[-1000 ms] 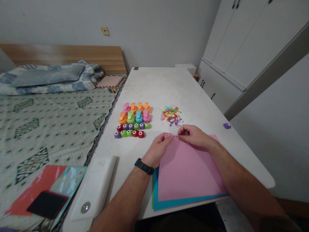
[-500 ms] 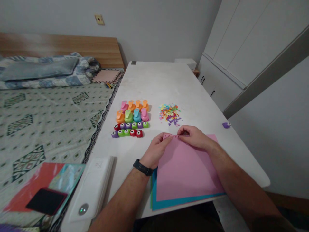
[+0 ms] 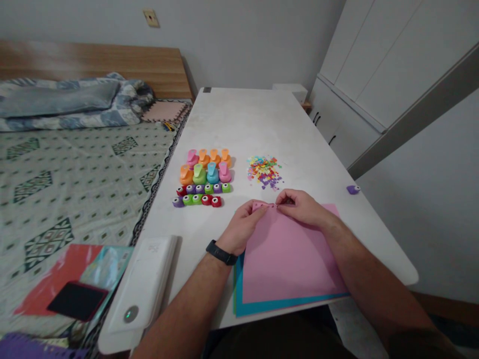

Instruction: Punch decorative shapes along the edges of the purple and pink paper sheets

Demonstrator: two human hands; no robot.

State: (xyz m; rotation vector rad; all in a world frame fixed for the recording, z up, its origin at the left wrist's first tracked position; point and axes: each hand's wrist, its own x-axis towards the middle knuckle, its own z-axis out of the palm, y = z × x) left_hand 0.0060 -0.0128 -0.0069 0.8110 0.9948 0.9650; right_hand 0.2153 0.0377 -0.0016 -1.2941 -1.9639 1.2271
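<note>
A: Where to look, biggest first?
B: Across the long white desk (image 3: 239,119), then down to the large pink paper sheet (image 3: 292,259), lying over the blue paper sheet (image 3: 262,308) at the near edge.
A: And the grip?
B: Left hand (image 3: 241,229) pinching the pink top-left corner; right hand (image 3: 301,207) closed at the top edge — cannot tell on what.
A: Advice?
B: Hold the corner flat, use only light fingertip pressure near the tiny dark-pink marks (image 3: 272,206), avoid creasing.
A: Different from earlier?
B: Barely — same hand pose, view tipped slightly lower, more purple perforated sheet (image 3: 37,347) showing.
</note>
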